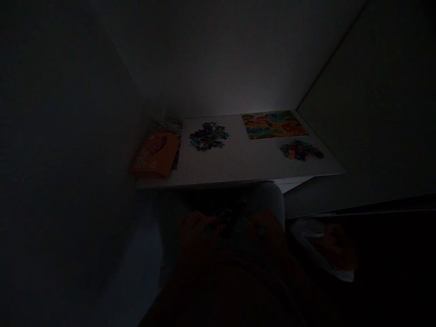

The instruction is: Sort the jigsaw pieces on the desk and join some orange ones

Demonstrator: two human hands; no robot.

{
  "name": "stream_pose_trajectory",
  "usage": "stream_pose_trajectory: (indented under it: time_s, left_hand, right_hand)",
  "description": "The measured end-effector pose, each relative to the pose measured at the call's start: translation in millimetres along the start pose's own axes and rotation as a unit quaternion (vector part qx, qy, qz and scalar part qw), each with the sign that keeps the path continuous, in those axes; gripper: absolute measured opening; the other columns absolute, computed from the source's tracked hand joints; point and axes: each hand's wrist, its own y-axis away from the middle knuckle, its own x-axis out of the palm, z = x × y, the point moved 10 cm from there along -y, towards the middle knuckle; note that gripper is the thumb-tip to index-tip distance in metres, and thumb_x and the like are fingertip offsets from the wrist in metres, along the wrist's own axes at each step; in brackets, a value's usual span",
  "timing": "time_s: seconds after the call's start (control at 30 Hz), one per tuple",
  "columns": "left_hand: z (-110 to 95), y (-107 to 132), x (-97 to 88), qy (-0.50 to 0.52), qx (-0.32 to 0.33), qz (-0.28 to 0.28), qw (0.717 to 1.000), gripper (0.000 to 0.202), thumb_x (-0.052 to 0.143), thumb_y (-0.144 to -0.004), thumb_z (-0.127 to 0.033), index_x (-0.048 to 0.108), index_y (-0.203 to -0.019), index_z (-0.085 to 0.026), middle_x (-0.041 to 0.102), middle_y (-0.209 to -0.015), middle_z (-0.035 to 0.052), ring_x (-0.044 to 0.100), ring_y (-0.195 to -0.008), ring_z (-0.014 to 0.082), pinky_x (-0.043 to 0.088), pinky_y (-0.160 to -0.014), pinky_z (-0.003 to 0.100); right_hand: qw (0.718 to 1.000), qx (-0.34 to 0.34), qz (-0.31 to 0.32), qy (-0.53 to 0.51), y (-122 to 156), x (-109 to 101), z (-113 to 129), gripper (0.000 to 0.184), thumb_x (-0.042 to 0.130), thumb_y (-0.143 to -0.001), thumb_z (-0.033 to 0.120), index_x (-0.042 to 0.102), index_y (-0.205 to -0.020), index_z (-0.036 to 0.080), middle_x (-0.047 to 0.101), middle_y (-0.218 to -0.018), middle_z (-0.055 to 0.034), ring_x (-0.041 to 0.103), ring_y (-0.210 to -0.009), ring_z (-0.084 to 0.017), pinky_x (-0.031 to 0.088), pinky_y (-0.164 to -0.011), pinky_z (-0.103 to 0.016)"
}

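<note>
The picture is very dark. My left hand [197, 229] and my right hand [267, 227] rest low in my lap, below the white table's front edge [238, 182]. Both look curled around a small dark object [226, 217] between them, which I cannot make out. On the table lie a loose pile of puzzle pieces [208, 136], an assembled colourful puzzle [273, 124] at the back right, and a second pile of pieces [301, 150] in front of it. Neither hand touches the table.
An orange puzzle box [155, 155] sits at the table's left edge, overhanging slightly, with papers [168, 123] behind it. Walls close in on the left, back and right. A crumpled white bag with something orange [327, 247] lies low to my right.
</note>
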Motion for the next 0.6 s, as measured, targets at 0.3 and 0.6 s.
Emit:
stream_pose_trajectory:
  time_s: [0.3,0.6]
  left_hand:
    - [-14,8,23.3,0.042,-0.025,0.053,0.997,0.024,0.081,-0.121,-0.036,0.093,-0.139,-0.025,0.085,-0.111,0.0050,0.080,-0.102,0.0211,0.054,-0.101,0.041]
    - [-3,46,59.5,0.125,-0.095,0.192,0.969,0.065,0.070,-0.127,-0.042,0.061,-0.190,-0.032,0.082,-0.126,0.0078,0.078,-0.118,0.0245,0.054,-0.118,0.048]
  right_hand:
    - [1.000,0.015,0.003,0.024,7,6,-2,0.023,0.064,-0.119,0.023,0.067,-0.096,0.029,0.068,-0.081,-0.0022,0.062,-0.076,-0.026,0.052,-0.075,-0.042]
    - [0.999,0.012,-0.027,0.029,-8,-3,1,0.024,0.063,-0.122,0.020,0.064,-0.100,0.030,0.068,-0.083,-0.0019,0.063,-0.076,-0.026,0.049,-0.072,-0.043]
